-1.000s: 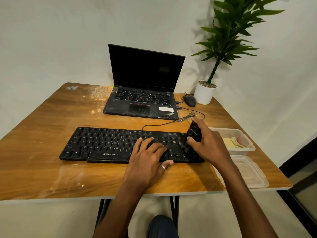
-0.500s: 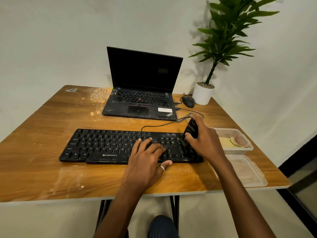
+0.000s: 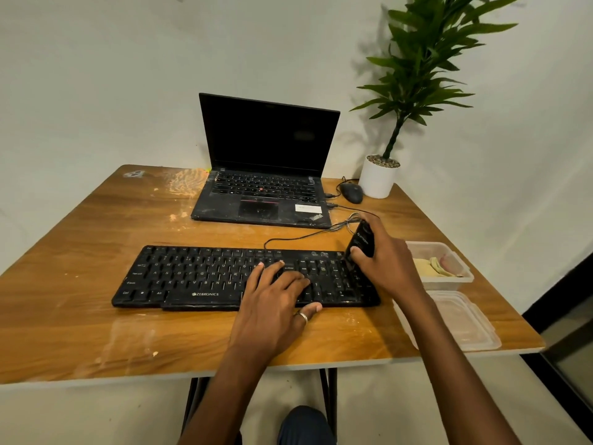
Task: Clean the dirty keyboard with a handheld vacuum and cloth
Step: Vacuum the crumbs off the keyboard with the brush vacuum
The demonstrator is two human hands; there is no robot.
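Head view, vacuuming stage. The keyboard lies flat on the table, long side toward me, and serves as landmark throughout. My left hand rests on its keys right of centre, fingers straight and spread, gripping nothing, thumb hanging off the near edge. My right hand is at the keyboard's right end, fingers and thumb curled round the handheld vacuum, which tilts with its lower end down on the keys there. What looks like the folded cloth sits unused in an open container just right of the keyboard. Behind the right end, the cable loops loosely close to the vacuum's top. Hazards, as I judge them: drawing the vacuum back could catch that loop and drag the keyboard or tug the plug at the laptop behind it; lifting the bracing hand could let the keyboard skid; my right wrist, close to the container, could knock it toward the table edge; too steep a tilt may skip debris between keys.
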